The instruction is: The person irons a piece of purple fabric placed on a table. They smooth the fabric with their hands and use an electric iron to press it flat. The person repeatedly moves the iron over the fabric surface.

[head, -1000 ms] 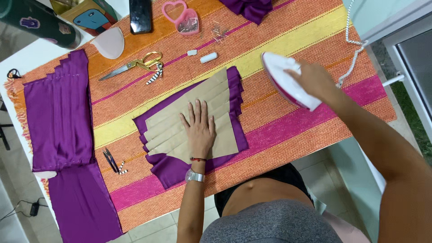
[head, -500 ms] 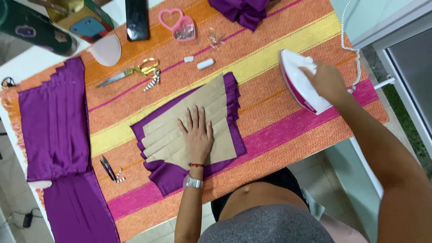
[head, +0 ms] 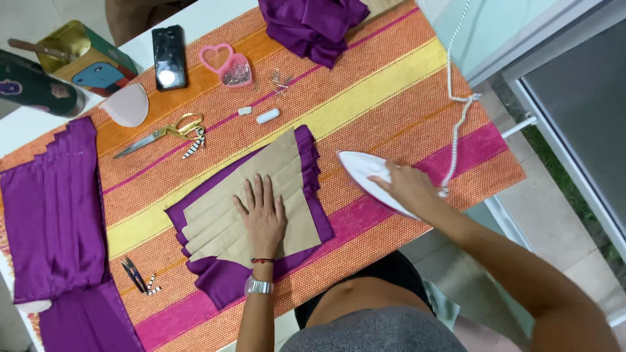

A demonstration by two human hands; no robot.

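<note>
Your left hand (head: pixel 263 214) lies flat, fingers spread, pinning the paper (head: pixel 254 202) over the purple pleats (head: pixel 306 163). The iron (head: pixel 372 179) sits just right of them, nose toward the pleats, your right hand (head: pixel 407 189) gripping it. The right hand is nearer.

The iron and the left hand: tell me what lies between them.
In the head view, between the iron and the left hand lie the brown paper's right part, the purple pleated fabric's edge, then bare striped cloth.
</note>
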